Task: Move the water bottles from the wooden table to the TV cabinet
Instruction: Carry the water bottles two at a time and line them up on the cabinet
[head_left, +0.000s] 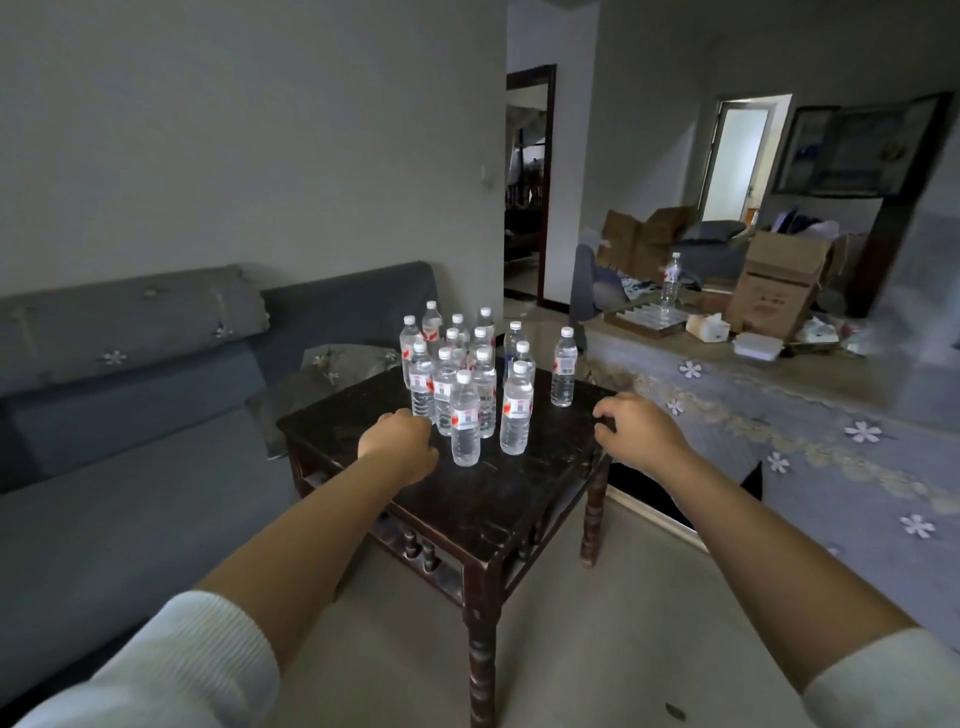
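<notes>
Rear bottles (457, 332): partly hidden behind front ones; count uncertain. Labels: print too small to read. Left hand (402, 444): fingers curled under, hidden. Surface (498, 483): far edge masked by bottles. Sofa (130, 415): cut off at left edge.

Both hands (519, 441) empty over wooden table (483, 499) — water bottles (467, 384) upright, clustered.

Water bottles (466, 384) are clustered upright on the wooden table (488, 488), just beyond the fingers of the left hand (402, 441). One bottle (563, 369) is set apart, beyond the right hand (641, 431) fingertips. A sofa (130, 395) is placed left of the fingers, a covered table (779, 415) right, cardboard boxes (779, 291) on it behind.
</notes>
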